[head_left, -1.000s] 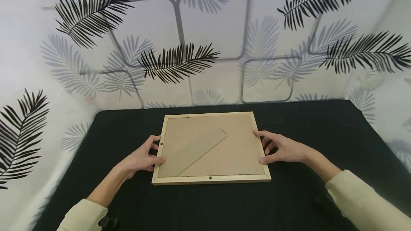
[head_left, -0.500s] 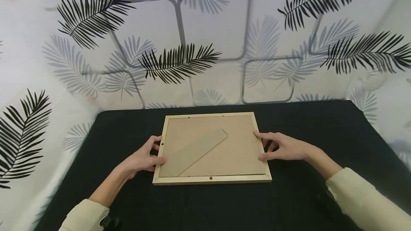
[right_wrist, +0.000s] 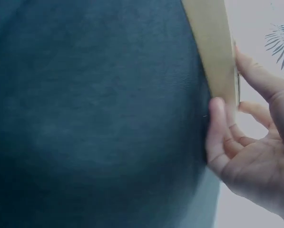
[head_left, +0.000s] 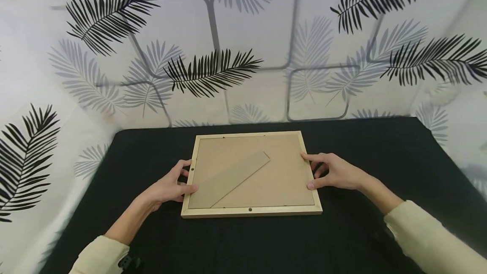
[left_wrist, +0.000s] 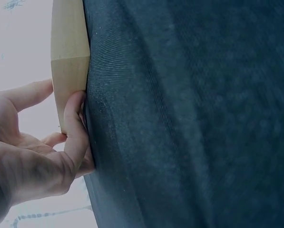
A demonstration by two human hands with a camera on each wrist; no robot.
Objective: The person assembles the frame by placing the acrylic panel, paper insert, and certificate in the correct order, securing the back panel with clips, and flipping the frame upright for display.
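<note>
A light wooden picture frame [head_left: 251, 211] lies back side up on the black cloth, its brown backing board [head_left: 281, 181] showing. A flat stand leg [head_left: 232, 176] runs slantwise across that board. My left hand [head_left: 167, 186] grips the frame's left side, thumb on top near the stand leg's lower end. In the left wrist view, fingers of the left hand [left_wrist: 42, 161] press against the wooden side. Opposite, my right hand [head_left: 338, 172] holds the right side, with thumb and forefinger on the rim. The right wrist view shows the little finger of the right hand [right_wrist: 256, 156] low against the wood.
Black cloth [head_left: 251, 244] covers the table around the frame. Behind it hangs a pale curtain [head_left: 251, 33] printed with dark and grey leaves. Small dark fasteners, such as the lower one [head_left: 250, 209], dot the frame's rim.
Both hands keep their places on the frame, with only slight shifts of the right fingers. The dark gap along the backing board's lower right edge, seen half a second ago, has narrowed.
</note>
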